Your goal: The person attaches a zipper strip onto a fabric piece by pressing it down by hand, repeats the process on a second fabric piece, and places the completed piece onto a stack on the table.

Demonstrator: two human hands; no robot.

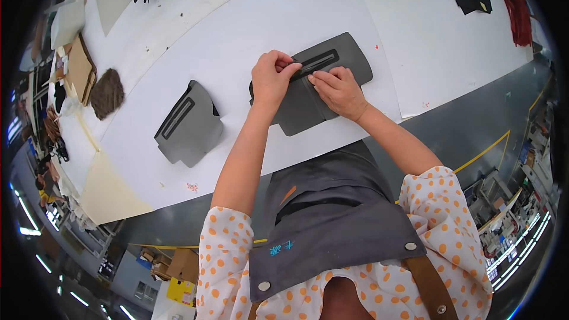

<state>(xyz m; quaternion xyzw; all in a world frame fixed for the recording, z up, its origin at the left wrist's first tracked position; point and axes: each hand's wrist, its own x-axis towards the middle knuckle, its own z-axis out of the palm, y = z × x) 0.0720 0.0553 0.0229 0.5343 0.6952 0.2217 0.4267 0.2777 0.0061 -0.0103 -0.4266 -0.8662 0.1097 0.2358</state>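
One grey, flat panel with a black-framed slot (347, 62), on the white desk (237, 41). My left hand (274, 78): thumb and forefinger pinched at the slot; grip hidden. My right hand (339, 90): curled on the panel; grip unclear. Second, smaller grey slotted piece (194, 125): left of it.

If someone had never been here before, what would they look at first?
Probably the left hand and right hand, with their fingers close together at the black strip on a big gray piece near the middle. Then the white shirt with orange dots, at the bottom of the picture. The dark red bundle stands out too, far over on the right of the white table.
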